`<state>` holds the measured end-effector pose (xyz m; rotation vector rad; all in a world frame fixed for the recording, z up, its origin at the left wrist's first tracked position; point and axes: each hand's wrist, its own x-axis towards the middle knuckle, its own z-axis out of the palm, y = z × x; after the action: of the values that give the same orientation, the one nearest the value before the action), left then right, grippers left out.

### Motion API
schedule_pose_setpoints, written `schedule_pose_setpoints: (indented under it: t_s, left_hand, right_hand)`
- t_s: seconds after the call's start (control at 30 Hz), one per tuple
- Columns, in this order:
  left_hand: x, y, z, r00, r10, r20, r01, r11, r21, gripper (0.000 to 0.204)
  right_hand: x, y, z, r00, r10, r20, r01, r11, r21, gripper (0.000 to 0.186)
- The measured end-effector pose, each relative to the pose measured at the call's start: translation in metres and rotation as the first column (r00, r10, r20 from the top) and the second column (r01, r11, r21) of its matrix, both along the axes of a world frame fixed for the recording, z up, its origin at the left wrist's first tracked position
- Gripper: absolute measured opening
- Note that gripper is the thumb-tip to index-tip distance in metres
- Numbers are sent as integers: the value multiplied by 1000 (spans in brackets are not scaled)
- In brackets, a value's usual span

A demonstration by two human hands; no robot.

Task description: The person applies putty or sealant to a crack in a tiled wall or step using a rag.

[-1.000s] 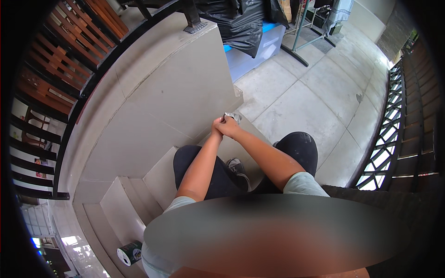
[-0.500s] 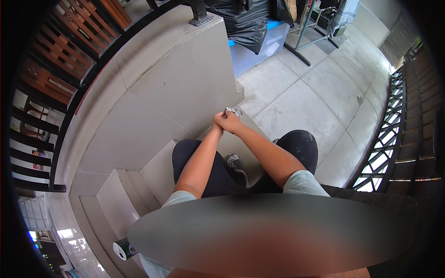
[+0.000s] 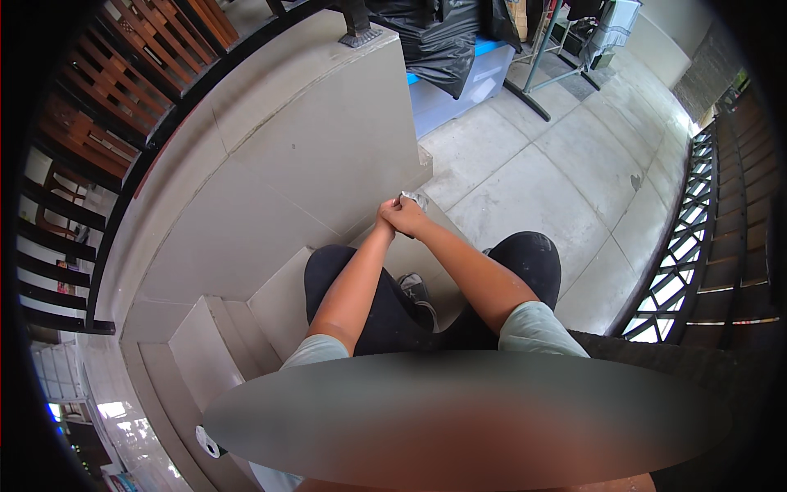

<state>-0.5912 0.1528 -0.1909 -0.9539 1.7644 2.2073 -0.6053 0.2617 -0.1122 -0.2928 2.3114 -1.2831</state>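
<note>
Both hands meet in front of my knees, held low over the tiled step. My left hand (image 3: 386,210) is closed, its fingers tucked against the right one. My right hand (image 3: 407,217) lies over it, also closed. From the far side of the right hand sticks out a crumpled silvery-grey piece (image 3: 417,199), perhaps foil or cloth; its kind does not show clearly. What lies between the palms is hidden, though a thin dark edge shows just beneath the right hand. Below my forearms a dark grey shoe (image 3: 415,289) rests between my bent legs.
A low tiled wall (image 3: 287,156) runs along the left, with steps (image 3: 201,348) below it. Black bags (image 3: 434,49) lie on a blue-lidded box (image 3: 467,90) at the back. A metal rack (image 3: 537,78) stands beyond; a dark gate (image 3: 705,238) borders the right.
My hands stay pressed together in nearly the same place. The view has shifted slightly, and less of the green and white cylinder at the lower left shows.
</note>
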Motion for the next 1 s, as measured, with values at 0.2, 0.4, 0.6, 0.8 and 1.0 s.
schedule_pose_setpoints:
  t_s: [0.2, 0.4, 0.6, 0.8, 1.0]
  left_hand:
    - [-9, 4, 11, 1000, 6, 18, -6, 1000, 8, 24]
    - [0, 16, 27, 998, -68, -6, 68, 996, 64, 28]
    - [-20, -6, 5, 998, -41, 50, 38, 998, 55, 25]
    - [-9, 38, 22, 993, -121, -8, 122, 991, 57, 22]
    - [-3, 24, 25, 992, -123, 25, 123, 992, 4, 23]
  right_hand:
    - [-42, 14, 46, 969, 236, 79, -242, 966, 89, 73]
    - [-29, 78, 191, 992, -79, -98, 12, 836, -548, 54]
    - [67, 107, 293, 867, -30, -498, -452, 374, -810, 34]
    - [114, 124, 303, 872, 9, -490, -486, 146, -862, 27]
    - [115, 113, 307, 774, -166, -611, -618, 11, -786, 34]
